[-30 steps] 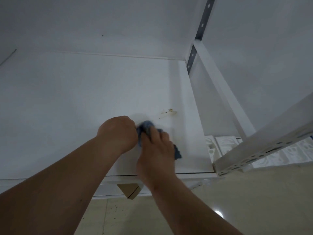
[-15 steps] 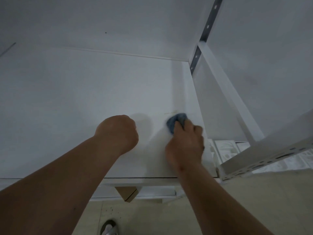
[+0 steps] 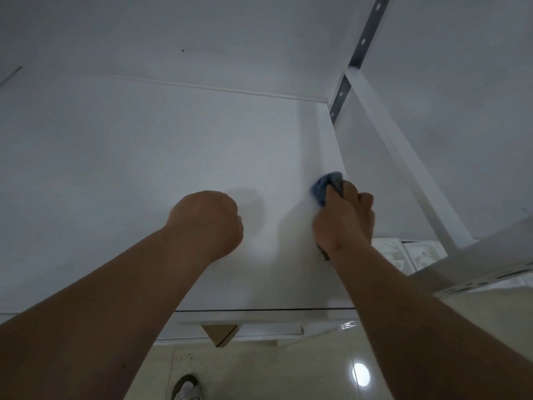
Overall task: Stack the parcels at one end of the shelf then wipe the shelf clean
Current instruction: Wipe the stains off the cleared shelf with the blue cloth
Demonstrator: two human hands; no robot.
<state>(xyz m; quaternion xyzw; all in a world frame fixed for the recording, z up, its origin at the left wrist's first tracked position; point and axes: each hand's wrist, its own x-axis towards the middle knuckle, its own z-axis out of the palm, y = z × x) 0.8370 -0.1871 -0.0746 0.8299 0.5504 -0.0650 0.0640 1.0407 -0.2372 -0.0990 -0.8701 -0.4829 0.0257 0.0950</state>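
The white shelf board fills most of the view. My right hand grips a bunched blue cloth and presses it on the board close to the shelf's right edge. My left hand rests on the board to the left of it as a closed fist, holding nothing that I can see. No parcels show on the visible part of the shelf. The corner of a brown cardboard box pokes out below the shelf's front edge.
A white metal upright and a slanted brace frame the shelf's right end. White moulded foam pieces lie lower right behind the frame. Below is a glossy beige tiled floor, and a sandalled foot.
My right hand has slid the blue cloth rightward from beside my left fist to the shelf's right edge. The brownish stain seen a second ago no longer shows. My left fist stayed put.
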